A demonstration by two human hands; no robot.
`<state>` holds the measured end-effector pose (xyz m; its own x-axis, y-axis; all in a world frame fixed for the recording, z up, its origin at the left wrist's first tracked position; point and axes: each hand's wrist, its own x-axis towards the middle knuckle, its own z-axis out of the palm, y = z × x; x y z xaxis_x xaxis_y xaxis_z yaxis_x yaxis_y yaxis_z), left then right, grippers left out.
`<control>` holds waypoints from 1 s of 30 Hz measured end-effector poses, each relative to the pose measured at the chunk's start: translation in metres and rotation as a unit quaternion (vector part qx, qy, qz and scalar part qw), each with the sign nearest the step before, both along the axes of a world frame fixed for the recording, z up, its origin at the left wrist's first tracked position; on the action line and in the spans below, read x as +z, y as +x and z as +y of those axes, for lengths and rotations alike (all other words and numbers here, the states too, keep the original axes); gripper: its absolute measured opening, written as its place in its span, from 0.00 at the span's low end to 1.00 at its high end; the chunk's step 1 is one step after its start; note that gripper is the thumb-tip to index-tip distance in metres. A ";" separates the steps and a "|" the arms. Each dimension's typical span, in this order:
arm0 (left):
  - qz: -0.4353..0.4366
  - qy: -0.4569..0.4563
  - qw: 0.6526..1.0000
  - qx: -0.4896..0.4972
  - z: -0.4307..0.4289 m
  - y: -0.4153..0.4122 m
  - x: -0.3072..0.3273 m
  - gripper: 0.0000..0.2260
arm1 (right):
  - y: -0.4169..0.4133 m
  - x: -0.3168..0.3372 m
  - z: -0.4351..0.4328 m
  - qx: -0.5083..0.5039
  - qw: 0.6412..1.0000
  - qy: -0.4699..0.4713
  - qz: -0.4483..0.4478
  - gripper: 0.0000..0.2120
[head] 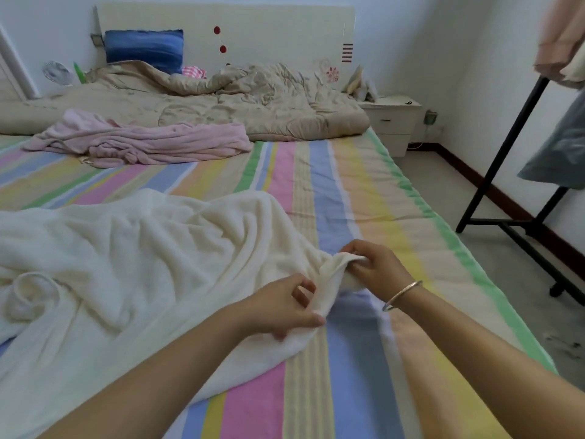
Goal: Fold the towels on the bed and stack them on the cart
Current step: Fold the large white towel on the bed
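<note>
A large cream towel (133,258) lies crumpled over the near left of the striped bed (332,191). My left hand (281,308) pinches its right edge between thumb and fingers. Just to the right, my right hand (373,267), with a silver bangle on the wrist, grips the same towel's corner, bunched in its fingers. A pink towel (142,141) lies rumpled farther back on the left. No cart is in view.
A beige quilt (221,99) is heaped at the head of the bed, with a blue pillow (144,49) behind it. A white nightstand (395,122) stands at the back right. A black clothes rack (506,147) with hanging garments stands on the floor to the right.
</note>
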<state>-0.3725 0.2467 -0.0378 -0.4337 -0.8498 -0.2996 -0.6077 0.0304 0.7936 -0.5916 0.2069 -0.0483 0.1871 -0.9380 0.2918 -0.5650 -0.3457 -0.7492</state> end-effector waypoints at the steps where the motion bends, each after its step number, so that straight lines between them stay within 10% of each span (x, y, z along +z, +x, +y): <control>1: -0.015 0.003 1.000 -0.023 -0.003 -0.006 -0.003 0.18 | -0.005 0.008 0.005 0.040 0.999 0.008 0.029 0.06; 6: -0.145 0.046 0.976 -0.154 0.005 -0.043 0.003 0.12 | -0.050 0.023 0.040 0.108 0.851 0.009 0.514 0.07; 11: -0.201 0.038 0.950 -0.238 0.042 -0.079 -0.007 0.14 | -0.081 0.027 0.097 0.134 0.811 0.063 0.566 0.12; 22: -0.027 0.212 0.956 -0.201 0.075 -0.090 -0.003 0.06 | -0.090 0.032 0.137 0.170 0.877 0.362 0.265 0.24; 25: -0.008 0.140 0.984 -0.108 0.048 -0.069 0.016 0.11 | -0.074 0.044 0.120 0.072 0.935 0.343 0.057 0.24; 30: 0.095 -0.017 0.988 0.120 -0.003 -0.035 0.028 0.08 | -0.044 0.011 0.065 -0.108 0.959 0.230 0.127 0.15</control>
<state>-0.4071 0.2439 -0.0102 -0.2645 -0.9430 -0.2018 -0.4406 -0.0680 0.8951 -0.6361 0.2715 -0.0373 -0.0162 -0.9812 -0.1921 -0.7702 0.1348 -0.6234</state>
